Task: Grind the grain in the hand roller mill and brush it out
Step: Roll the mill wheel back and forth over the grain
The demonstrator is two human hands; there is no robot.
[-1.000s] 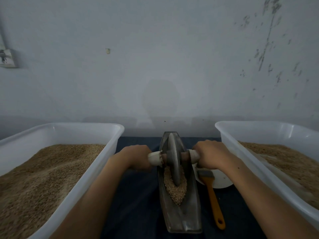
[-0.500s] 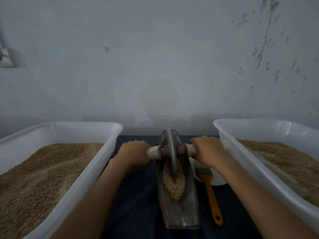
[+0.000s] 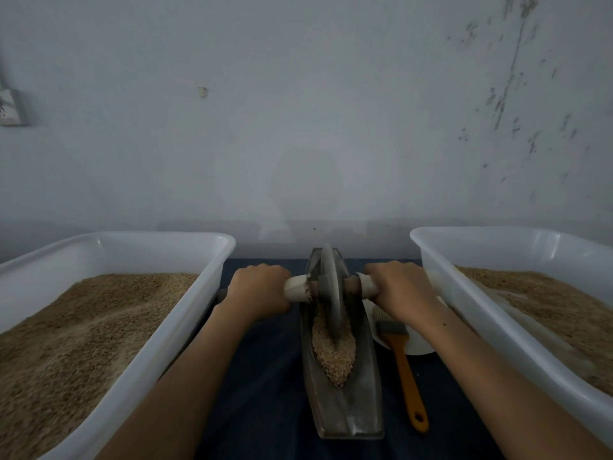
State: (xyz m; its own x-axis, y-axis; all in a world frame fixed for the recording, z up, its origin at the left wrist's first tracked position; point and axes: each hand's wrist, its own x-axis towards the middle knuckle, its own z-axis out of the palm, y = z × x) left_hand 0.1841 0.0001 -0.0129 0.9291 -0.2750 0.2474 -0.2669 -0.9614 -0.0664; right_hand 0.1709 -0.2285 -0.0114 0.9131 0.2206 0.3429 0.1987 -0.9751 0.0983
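Note:
A boat-shaped metal mill trough [image 3: 360, 416] lies lengthwise on the dark cloth between two bins. A grey grinding wheel [image 3: 330, 287] stands upright in its far half, on an axle with pale handles. My left hand [image 3: 258, 288] grips the left handle [image 3: 296, 288]; my right hand [image 3: 398, 288] grips the right handle [image 3: 366, 285]. A heap of tan grain [image 3: 333, 353] fills the trough's middle, just in front of the wheel. An orange-handled brush [image 3: 403, 370] lies to the right of the trough, bristles partly under my right wrist.
A white plastic bin [image 3: 185, 313] of tan grain stands at the left, another white bin [image 3: 464, 293] of grain at the right. A white plate [image 3: 419, 343] sits under the brush head. A grey wall rises close behind the trough.
Both hands have rolled the wheel away from me, toward the trough's far end. More of the grain heap now shows in front of the wheel.

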